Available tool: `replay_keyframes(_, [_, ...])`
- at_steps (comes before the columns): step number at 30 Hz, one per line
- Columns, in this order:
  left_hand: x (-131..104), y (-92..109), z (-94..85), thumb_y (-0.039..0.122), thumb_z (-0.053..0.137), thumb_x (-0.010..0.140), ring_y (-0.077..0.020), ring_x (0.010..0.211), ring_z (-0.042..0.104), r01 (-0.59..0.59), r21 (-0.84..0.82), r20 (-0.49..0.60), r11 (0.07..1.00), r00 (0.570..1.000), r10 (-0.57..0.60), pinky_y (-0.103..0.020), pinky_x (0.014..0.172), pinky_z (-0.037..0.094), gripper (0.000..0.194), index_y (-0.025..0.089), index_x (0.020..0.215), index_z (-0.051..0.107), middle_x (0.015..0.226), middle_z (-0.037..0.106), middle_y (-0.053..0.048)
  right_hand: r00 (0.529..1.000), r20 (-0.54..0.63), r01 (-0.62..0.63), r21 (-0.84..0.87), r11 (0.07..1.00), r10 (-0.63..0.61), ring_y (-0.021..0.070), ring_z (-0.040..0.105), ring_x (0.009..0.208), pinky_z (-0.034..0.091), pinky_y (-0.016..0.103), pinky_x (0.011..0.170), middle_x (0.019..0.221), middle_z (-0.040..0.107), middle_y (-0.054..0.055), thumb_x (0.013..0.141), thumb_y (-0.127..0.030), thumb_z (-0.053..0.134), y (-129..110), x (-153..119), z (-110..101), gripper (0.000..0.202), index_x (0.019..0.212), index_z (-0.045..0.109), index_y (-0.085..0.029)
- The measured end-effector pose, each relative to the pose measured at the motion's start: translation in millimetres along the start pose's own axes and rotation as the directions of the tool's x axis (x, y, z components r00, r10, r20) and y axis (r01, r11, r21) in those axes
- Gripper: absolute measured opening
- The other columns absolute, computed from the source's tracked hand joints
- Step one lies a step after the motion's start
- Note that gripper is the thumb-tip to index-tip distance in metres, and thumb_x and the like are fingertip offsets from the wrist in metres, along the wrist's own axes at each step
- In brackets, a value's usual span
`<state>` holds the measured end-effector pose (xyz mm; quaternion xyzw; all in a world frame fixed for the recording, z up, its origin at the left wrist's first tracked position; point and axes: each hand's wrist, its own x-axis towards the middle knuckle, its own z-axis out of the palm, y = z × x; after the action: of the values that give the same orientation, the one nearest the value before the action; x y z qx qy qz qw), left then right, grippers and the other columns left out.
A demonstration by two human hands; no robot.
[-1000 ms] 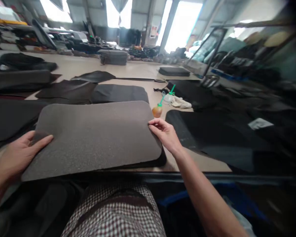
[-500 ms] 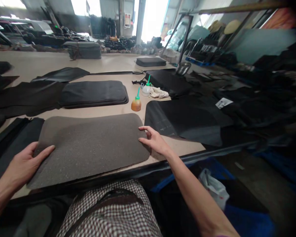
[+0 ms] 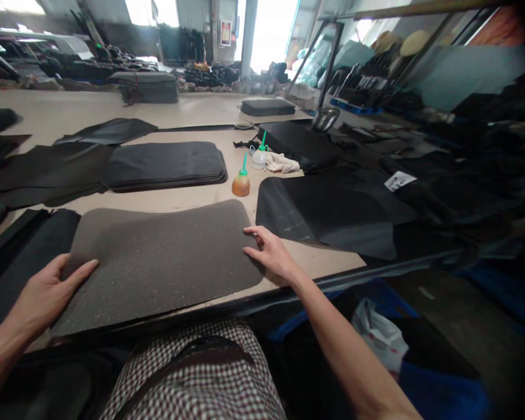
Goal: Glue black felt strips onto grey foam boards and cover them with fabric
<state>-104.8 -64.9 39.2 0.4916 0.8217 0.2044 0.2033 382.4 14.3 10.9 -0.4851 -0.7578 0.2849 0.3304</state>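
Note:
A dark grey rectangular foam-like sheet (image 3: 166,262) with rounded corners and pale specks lies at the table's front edge, held at both ends. My left hand (image 3: 48,294) grips its left edge, thumb on top and fingers hidden beneath. At the right edge my right hand (image 3: 269,251) holds the sheet with thumb and fingertips on its margin. Beyond it stands a squeeze bottle (image 3: 241,185) of amber liquid with a green nozzle. A second, whitish bottle (image 3: 259,157) is just behind, beside a crumpled pale cloth (image 3: 282,163).
Behind the sheet lies a stack of black panels (image 3: 166,166). Another black panel (image 3: 324,213) is to the right, and folded black material (image 3: 30,256) to the left. A metal cup (image 3: 326,119) stands farther back. Below the beige table (image 3: 332,259) hangs a white plastic bag (image 3: 378,335).
The sheet and my right hand have shifted very slightly left. Both hands keep their hold; the bottles and stacks stay where they were.

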Motion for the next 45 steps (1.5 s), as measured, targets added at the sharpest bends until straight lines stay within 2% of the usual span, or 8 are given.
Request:
replay_keyframes(7, [-7,4,5.4,0.065,0.06,0.085,-0.0258,0.095,0.068,-0.196,-0.079,-0.064,0.977,0.979,0.191,-0.032,0.084,0.052,0.054,0.02,0.115,0.065,0.109,0.074,-0.004,0.993,-0.028,0.112,-0.053,0.992,-0.113,0.033,0.05,0.125,0.039,0.053,0.108,0.133,0.055,0.012,0.09,-0.033,0.065,4,-4,7,0.041,0.13,0.059,-0.025])
replay_keyframes(10, [-6,5,5.6,0.061,0.061,0.086,-0.0262,0.099,0.067,-0.242,-0.156,-0.057,0.958,0.97,0.235,-0.033,0.089,0.05,0.053,0.018,0.116,0.065,0.112,0.073,-0.007,0.963,-0.144,0.167,-0.34,0.925,-0.227,0.0395,0.046,0.128,0.035,0.058,0.109,0.148,0.043,0.018,0.09,-0.039,0.066,11,-5,12,0.051,0.138,0.057,-0.025])
replay_keyframes(15, [-3,-7,2.1,0.055,0.072,0.081,-0.025,0.098,0.068,-0.185,-0.447,0.07,0.875,0.968,0.24,-0.035,0.087,0.052,0.057,0.017,0.122,0.062,0.114,0.072,-0.01,0.913,0.145,0.407,-0.287,0.867,-0.381,0.027,0.064,0.107,0.053,0.043,0.09,0.124,0.064,0.009,0.101,-0.034,0.045,26,-12,24,0.028,0.117,0.068,-0.029])
replay_keyframes(18, [-3,-19,0.9,0.047,0.078,0.077,-0.02,0.09,0.067,-0.13,-0.555,0.134,0.821,0.961,0.243,-0.031,0.078,0.052,0.063,0.017,0.128,0.056,0.105,0.071,-0.006,0.906,0.202,0.421,-0.32,0.849,-0.373,0.0243,0.066,0.105,0.055,0.038,0.088,0.12,0.067,0.007,0.102,-0.034,0.042,30,-16,26,0.03,0.113,0.07,-0.027])
replay_keyframes(22, [-2,-35,1.4,0.041,0.081,0.074,-0.0114,0.068,0.054,-0.183,-0.417,0.048,0.89,0.974,0.223,-0.023,0.064,0.043,0.063,0.018,0.128,0.057,0.079,0.056,0.005,0.911,0.226,0.409,-0.368,0.835,-0.346,0.0239,0.066,0.106,0.056,0.037,0.089,0.121,0.067,0.007,0.103,-0.034,0.041,23,-16,23,0.032,0.114,0.07,-0.026])
replay_keyframes(26, [-1,-42,4.2,0.041,0.08,0.076,-0.0104,0.067,0.05,-0.22,-0.38,0.022,0.899,0.969,0.247,-0.023,0.064,0.041,0.062,0.019,0.13,0.057,0.079,0.052,0.006,0.919,0.255,0.382,-0.382,0.842,-0.301,0.0234,0.066,0.107,0.056,0.037,0.09,0.121,0.066,0.008,0.104,-0.03,0.039,10,-15,21,0.032,0.113,0.069,-0.024])
replay_keyframes(36, [-2,-30,-8.7,0.039,0.082,0.073,-0.0095,0.06,0.052,-0.05,-0.615,0.134,0.787,0.977,0.167,-0.021,0.058,0.041,0.063,0.017,0.126,0.055,0.074,0.055,0.006,0.923,0.261,0.369,-0.389,0.844,-0.283,0.0231,0.066,0.107,0.054,0.037,0.091,0.124,0.065,0.006,0.104,-0.038,0.039,19,-18,20,0.033,0.114,0.069,-0.027])
replay_keyframes(45, [-7,-38,2.8,0.038,0.079,0.076,-0.0115,0.07,0.054,-0.282,-0.317,-0.014,0.906,0.956,0.293,-0.023,0.066,0.04,0.055,0.02,0.124,0.061,0.081,0.058,0.005,0.885,0.263,0.462,-0.391,0.796,-0.384,0.0246,0.071,0.099,0.057,0.038,0.085,0.12,0.069,0.006,0.102,-0.054,0.038,44,-10,19,0.043,0.112,0.071,-0.029])
